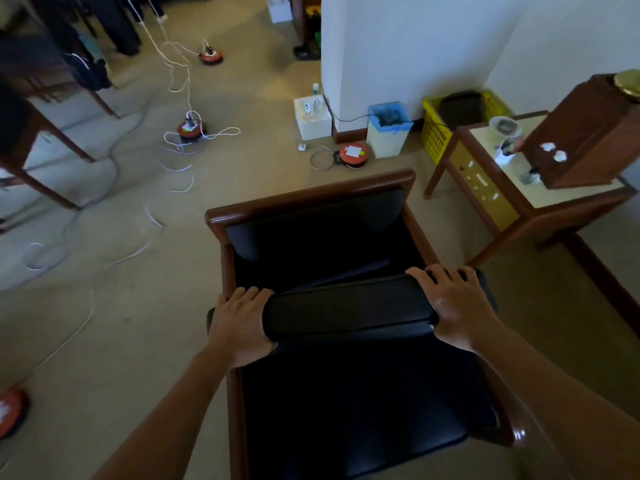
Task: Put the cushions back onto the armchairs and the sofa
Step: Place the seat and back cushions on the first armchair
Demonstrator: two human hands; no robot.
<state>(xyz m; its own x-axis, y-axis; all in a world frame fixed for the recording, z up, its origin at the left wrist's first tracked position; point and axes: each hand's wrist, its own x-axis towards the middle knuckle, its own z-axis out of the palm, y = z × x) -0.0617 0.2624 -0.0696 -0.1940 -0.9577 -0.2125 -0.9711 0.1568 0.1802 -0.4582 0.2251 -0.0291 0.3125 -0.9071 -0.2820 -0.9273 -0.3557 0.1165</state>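
A black leather cushion (349,308) is held edge-up over the seat of a dark armchair with a brown wooden frame (311,195). My left hand (239,323) grips the cushion's left end and my right hand (457,306) grips its right end. The cushion spans the chair between its two wooden arms. Below it lies the armchair's black seat (363,403); beyond it rises the black padded backrest (311,233).
A wooden side table (540,216) with a wooden box, cup and glass stands right of the chair. Behind are a yellow crate (433,133), a blue-lined bin (388,129) and a white box. Orange cable reels (353,155) and white cords trail across the beige carpet at left.
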